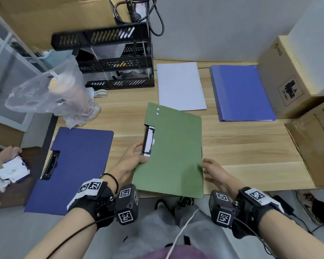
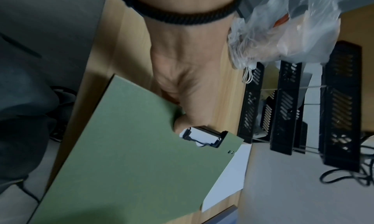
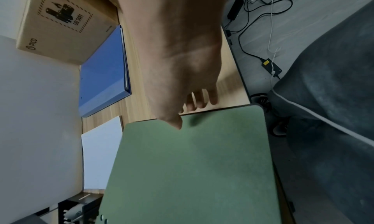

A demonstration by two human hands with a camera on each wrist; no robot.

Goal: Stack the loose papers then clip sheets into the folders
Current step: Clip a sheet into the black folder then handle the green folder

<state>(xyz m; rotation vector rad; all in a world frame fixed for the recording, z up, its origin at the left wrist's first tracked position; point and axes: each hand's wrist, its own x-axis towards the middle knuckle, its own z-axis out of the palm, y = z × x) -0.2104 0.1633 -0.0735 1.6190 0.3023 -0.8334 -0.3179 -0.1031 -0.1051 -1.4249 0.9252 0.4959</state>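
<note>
Head view — left hand (image 1: 132, 161) grips green folder (image 1: 173, 152), white sheet clipped inside.

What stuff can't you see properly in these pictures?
- Inside the green folder: closed cover hides it, all views.
- Left hand fingers: under the folder, head and left wrist views.
- Rack contents: blurred and small, head view.
- Cup in plastic bag: crinkled film blurs it.

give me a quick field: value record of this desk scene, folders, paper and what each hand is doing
green folder: closed, in front of the person, near edge past the desk edge
left hand: grips its clip-side edge
right hand: fingers at its opposite edge
white paper: flat stack behind it
light blue folder: closed, right of the paper
dark blue folder: far left
</note>
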